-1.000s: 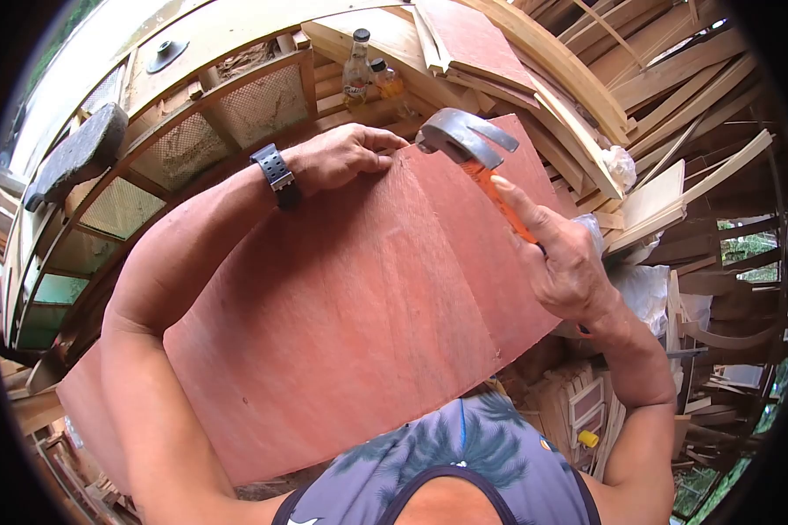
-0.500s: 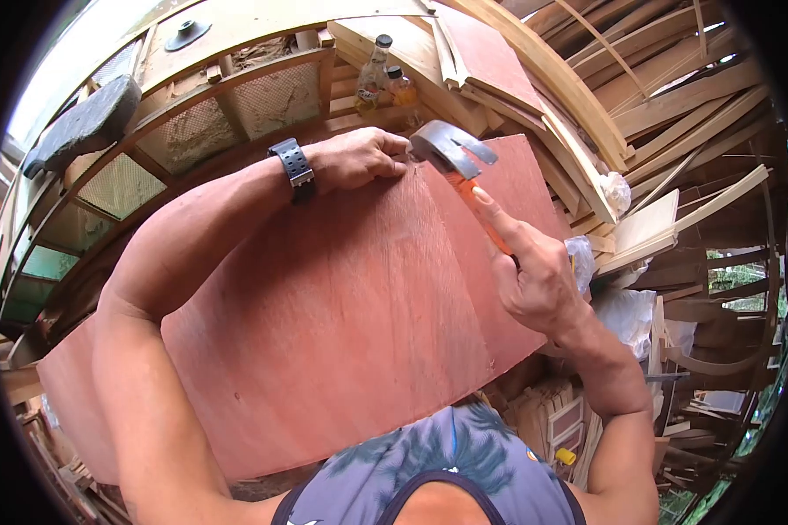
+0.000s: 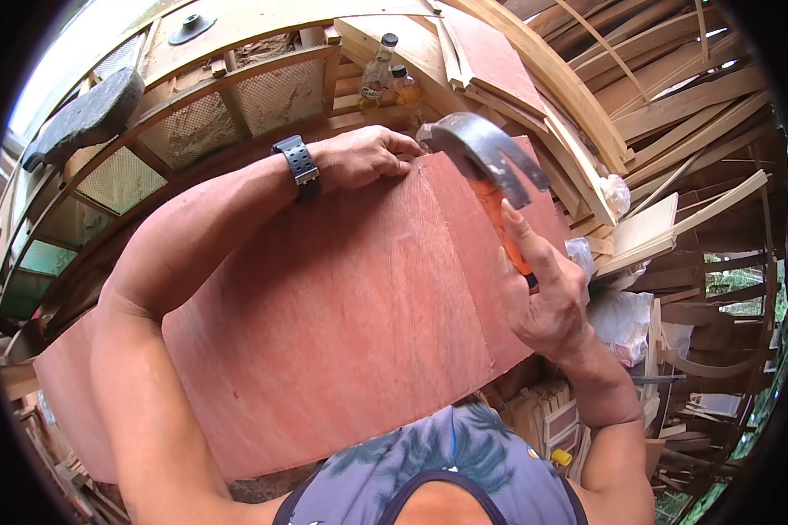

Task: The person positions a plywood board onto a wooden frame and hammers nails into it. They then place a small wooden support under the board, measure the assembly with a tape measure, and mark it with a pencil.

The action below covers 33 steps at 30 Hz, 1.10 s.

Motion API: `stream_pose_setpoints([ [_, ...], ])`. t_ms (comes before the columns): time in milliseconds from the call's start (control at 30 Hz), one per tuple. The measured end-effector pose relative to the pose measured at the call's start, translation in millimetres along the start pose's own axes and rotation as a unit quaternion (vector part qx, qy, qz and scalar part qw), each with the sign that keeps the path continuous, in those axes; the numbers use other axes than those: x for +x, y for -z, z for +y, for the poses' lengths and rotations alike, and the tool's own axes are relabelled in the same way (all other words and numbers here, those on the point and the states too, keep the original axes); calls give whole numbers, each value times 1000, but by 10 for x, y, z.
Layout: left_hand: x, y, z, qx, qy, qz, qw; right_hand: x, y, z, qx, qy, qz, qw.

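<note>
A reddish plywood panel (image 3: 324,324) lies in front of me, overlapping a second reddish sheet (image 3: 490,254) on its right. My left hand (image 3: 368,157), with a dark watch (image 3: 298,164) on the wrist, rests at the panel's far edge. Its fingers are pinched together there; what they hold, if anything, is hidden. Gripped in my right hand (image 3: 547,293) is a claw hammer (image 3: 490,157) with an orange handle, the index finger lying along it. The hammer head is raised above the sheet, just right of my left fingertips, its claw pointing right.
Two bottles (image 3: 379,74) stand beyond the far edge. A mesh-panelled wooden frame (image 3: 193,131) runs along the left, with a dark block (image 3: 87,118) on it. Timber strips (image 3: 674,131) are stacked at the right, near plastic bags (image 3: 622,319).
The hammer has moved up toward the camera and to the right, away from my left fingertips. My left hand stays at the panel's edge, almost unmoved.
</note>
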<state>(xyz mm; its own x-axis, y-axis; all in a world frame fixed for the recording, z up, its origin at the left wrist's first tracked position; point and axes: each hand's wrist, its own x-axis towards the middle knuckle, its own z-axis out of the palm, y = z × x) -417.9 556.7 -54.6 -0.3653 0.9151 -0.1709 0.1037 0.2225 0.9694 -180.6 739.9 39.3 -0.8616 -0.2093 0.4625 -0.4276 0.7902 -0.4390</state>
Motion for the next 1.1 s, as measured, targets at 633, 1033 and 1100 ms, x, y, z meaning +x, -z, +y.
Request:
stream_pose_setpoints([
  [633, 47, 0, -27, -31, 8, -30, 999, -9, 14, 131, 25, -50, 1, 998],
  [1033, 62, -7, 39, -69, 3, -15, 998, 0, 230, 268, -39, -187, -80, 978],
  [1100, 20, -44, 37, -59, 16, -8, 998, -123, 313, 159, 18, -194, -49, 980],
])
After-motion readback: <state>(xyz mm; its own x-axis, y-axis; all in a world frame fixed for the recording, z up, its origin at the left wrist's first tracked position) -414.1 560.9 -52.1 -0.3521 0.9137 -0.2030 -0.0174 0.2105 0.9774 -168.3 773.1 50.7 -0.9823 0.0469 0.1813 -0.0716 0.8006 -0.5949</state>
